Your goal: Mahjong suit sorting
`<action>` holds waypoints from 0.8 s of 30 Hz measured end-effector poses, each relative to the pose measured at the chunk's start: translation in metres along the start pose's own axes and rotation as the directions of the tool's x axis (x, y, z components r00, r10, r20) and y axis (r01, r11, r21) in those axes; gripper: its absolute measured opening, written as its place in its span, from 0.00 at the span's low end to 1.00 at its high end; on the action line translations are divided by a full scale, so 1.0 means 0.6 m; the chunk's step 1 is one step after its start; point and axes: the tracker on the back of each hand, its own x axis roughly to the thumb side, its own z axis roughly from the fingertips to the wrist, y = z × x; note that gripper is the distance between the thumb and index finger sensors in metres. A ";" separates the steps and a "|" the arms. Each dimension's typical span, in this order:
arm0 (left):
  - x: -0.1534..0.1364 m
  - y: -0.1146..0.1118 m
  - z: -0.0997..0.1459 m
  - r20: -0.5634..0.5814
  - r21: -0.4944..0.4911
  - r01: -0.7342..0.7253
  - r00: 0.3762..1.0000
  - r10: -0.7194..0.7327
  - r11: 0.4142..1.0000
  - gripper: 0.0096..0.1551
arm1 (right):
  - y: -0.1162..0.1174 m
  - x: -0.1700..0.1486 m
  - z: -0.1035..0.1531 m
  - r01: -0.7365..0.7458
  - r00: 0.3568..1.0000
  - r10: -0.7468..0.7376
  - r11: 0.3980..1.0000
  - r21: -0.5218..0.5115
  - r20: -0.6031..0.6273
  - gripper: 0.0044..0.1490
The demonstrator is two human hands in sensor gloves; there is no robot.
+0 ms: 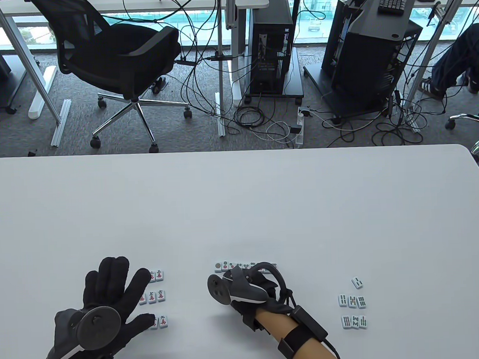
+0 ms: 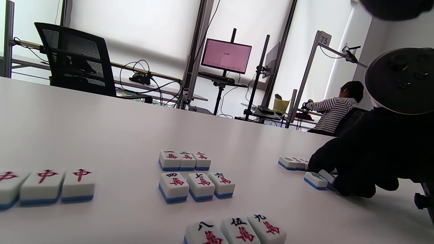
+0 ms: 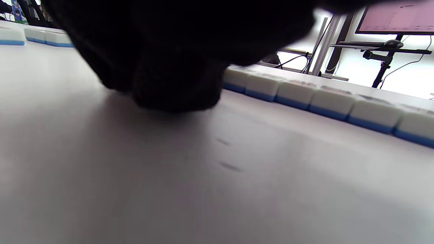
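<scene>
Right now the right hand (image 1: 252, 286) is curled down onto the desk (image 1: 241, 211) by the dots row (image 1: 243, 264). Its fingers (image 2: 352, 189) sit at two loose dot tiles (image 2: 320, 179) just in front of that row, per the left wrist view. Whether the fingers actually pinch a tile or only nudge it, cannot tell: the right wrist view is mostly black glove, and the table view hides the fingertips under the tracker.

Left hand (image 1: 110, 304) lies flat, fingers spread and straight, holding nothing. It partly covers the characters block (image 1: 157, 296), three rows of three in the left wrist view. Left of those sit the red-dragon tiles (image 2: 47, 183), seen only in the left wrist view.

Further out on the right: bamboo tiles (image 1: 353, 311), two rows of three, plus one stray bamboo tile (image 1: 357, 282) tilted just above them, not yet squared in.

Handling, my read:
- Tiles look like small rigid blocks, white top on a blue base, glossy. Likely light and slick, and not fragile.
- They should slide easily on the smooth desk, so pushing a tile flush into its row is probably safer than lifting.
- For a lift, pinch the two long side faces, thumb against index. Glove fabric may slip on the gloss.
- Tiles in a row touch, so side faces are blocked. Slide one clear first, or take it by the short ends.
- Bumping a row will likely scatter it.
</scene>
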 end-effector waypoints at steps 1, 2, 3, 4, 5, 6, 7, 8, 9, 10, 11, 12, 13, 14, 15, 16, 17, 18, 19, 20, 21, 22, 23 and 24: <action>0.000 -0.001 0.000 0.000 -0.001 0.002 1.000 -0.002 1.000 0.53 | 0.001 0.001 0.000 0.001 1.000 -0.001 1.000 -0.010 0.003 0.37; 0.001 -0.001 0.000 0.001 -0.003 0.003 1.000 -0.003 1.000 0.53 | 0.002 0.002 0.000 0.001 1.000 -0.001 1.000 -0.014 0.007 0.37; 0.001 -0.001 0.000 0.001 -0.005 0.004 1.000 -0.004 1.000 0.53 | 0.002 0.002 0.000 -0.002 1.000 0.002 1.000 -0.009 0.009 0.37; 0.001 -0.001 0.000 0.001 -0.006 0.004 1.000 -0.004 1.000 0.53 | 0.002 0.003 0.001 -0.001 1.000 0.001 1.000 -0.010 0.010 0.37; 0.001 -0.001 0.000 0.000 -0.006 0.004 1.000 -0.004 1.000 0.53 | 0.001 0.002 0.002 0.003 1.000 -0.003 1.000 -0.013 0.011 0.37; 0.001 0.000 0.000 -0.001 -0.004 0.003 1.000 -0.003 1.000 0.53 | 0.000 0.001 0.003 0.005 1.000 -0.005 1.000 -0.020 0.015 0.37; 0.000 0.000 0.001 -0.003 -0.004 0.003 1.000 -0.003 1.000 0.53 | -0.002 0.000 0.005 0.005 1.000 -0.004 1.000 -0.025 0.019 0.38; 0.000 0.000 0.001 -0.005 -0.002 0.003 1.000 -0.003 1.000 0.53 | -0.006 -0.003 0.009 0.001 1.000 0.000 0.999 -0.050 0.021 0.39; 0.000 0.000 0.001 -0.006 -0.001 0.004 1.000 -0.004 1.000 0.53 | -0.010 -0.007 0.012 -0.002 1.000 0.003 0.998 -0.068 0.020 0.39; -0.001 0.000 0.001 -0.008 0.000 0.003 1.000 -0.003 1.000 0.53 | -0.019 -0.015 0.016 -0.007 1.000 0.008 0.996 -0.085 0.014 0.39; -0.001 0.000 0.001 -0.009 -0.001 0.003 1.000 -0.003 1.000 0.53 | -0.026 -0.021 0.020 -0.010 1.000 0.010 0.996 -0.090 0.007 0.39; -0.002 0.000 0.000 -0.011 -0.003 0.002 1.000 -0.002 1.000 0.53 | -0.039 -0.036 0.026 -0.017 1.000 0.016 0.995 -0.096 -0.013 0.39; -0.002 0.000 0.000 -0.013 -0.004 0.002 1.000 -0.002 1.000 0.53 | -0.051 -0.051 0.033 -0.022 0.999 0.019 0.995 -0.098 -0.032 0.39; -0.002 0.000 0.000 -0.013 -0.005 0.002 1.000 -0.002 1.000 0.53 | -0.060 -0.063 0.038 -0.022 0.999 0.018 0.995 -0.094 -0.048 0.39; -0.002 0.000 0.000 -0.014 -0.006 0.003 1.000 -0.003 1.000 0.53 | -0.073 -0.085 0.047 -0.026 0.996 0.018 0.996 -0.088 -0.089 0.39; -0.002 0.000 0.000 -0.014 -0.006 0.003 1.000 -0.004 1.000 0.53 | -0.083 -0.106 0.056 -0.032 0.992 0.022 0.996 -0.078 -0.128 0.39; -0.002 0.000 0.000 -0.014 -0.006 0.004 1.000 -0.004 1.000 0.53 | -0.090 -0.123 0.063 -0.035 0.987 0.025 0.998 -0.060 -0.158 0.39; -0.002 0.000 0.000 -0.014 -0.005 0.005 1.000 -0.005 1.000 0.53 | -0.097 -0.150 0.075 -0.042 0.977 0.036 0.999 -0.027 -0.211 0.38; -0.002 0.000 0.000 -0.014 -0.004 0.005 1.000 -0.005 1.000 0.53 | -0.100 -0.180 0.089 -0.062 0.966 0.062 0.998 0.006 -0.250 0.38; -0.002 0.000 0.000 -0.015 -0.005 0.005 1.000 -0.005 1.000 0.53 | -0.101 -0.195 0.096 -0.077 0.962 0.080 0.997 0.021 -0.261 0.37; -0.003 -0.001 0.000 -0.017 -0.006 0.006 1.000 -0.006 1.000 0.53 | -0.098 -0.227 0.111 -0.113 0.954 0.123 0.992 0.053 -0.273 0.37; -0.003 -0.001 0.000 -0.019 -0.008 0.006 1.000 -0.007 1.000 0.53 | -0.095 -0.246 0.122 -0.141 0.946 0.158 0.987 0.081 -0.282 0.36; -0.004 -0.001 0.000 -0.022 -0.011 0.007 1.000 -0.007 1.000 0.53 | -0.088 -0.269 0.136 -0.176 0.933 0.204 0.977 0.120 -0.295 0.36; -0.004 -0.001 -0.001 -0.024 -0.013 0.008 1.000 -0.008 1.000 0.53 | -0.080 -0.289 0.149 -0.207 0.919 0.246 0.966 0.154 -0.309 0.35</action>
